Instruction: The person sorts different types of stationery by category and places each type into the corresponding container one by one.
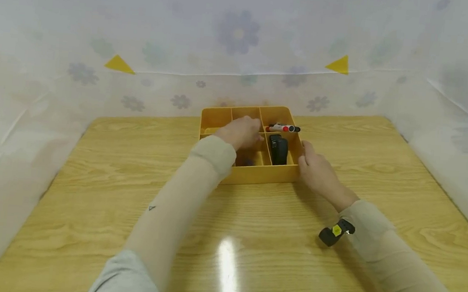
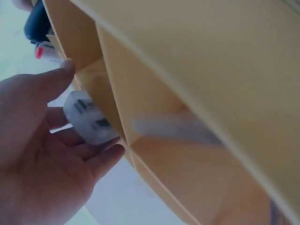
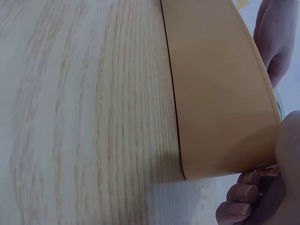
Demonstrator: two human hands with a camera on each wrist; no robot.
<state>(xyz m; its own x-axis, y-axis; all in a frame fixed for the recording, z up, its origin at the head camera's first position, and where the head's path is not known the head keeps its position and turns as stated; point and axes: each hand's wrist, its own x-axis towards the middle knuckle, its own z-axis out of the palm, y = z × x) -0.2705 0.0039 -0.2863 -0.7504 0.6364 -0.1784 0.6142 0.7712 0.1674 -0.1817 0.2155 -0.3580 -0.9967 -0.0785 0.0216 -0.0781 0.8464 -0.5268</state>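
A yellow compartment organizer (image 1: 265, 174) sits on the wooden table. My left hand (image 1: 241, 132) reaches into its middle compartments. In the left wrist view the fingers of the left hand (image 2: 51, 145) curve around a small clear plastic case (image 2: 91, 117) with dark pieces inside; a divider hides part of it. The thumb lies beside the divider's edge. My right hand (image 1: 318, 172) grips the organizer's right wall near the front corner. In the right wrist view, curled fingers of that right hand (image 3: 262, 192) show beside the organizer's corner (image 3: 225, 117).
A black stapler (image 1: 278, 150) stands in the front right compartment. Red and black markers (image 1: 283, 128) lie across the back right one. Something blurred and dark (image 1: 248, 162) lies in the front middle compartment. A flowered cloth (image 1: 237, 32) hangs behind the table (image 1: 138, 193).
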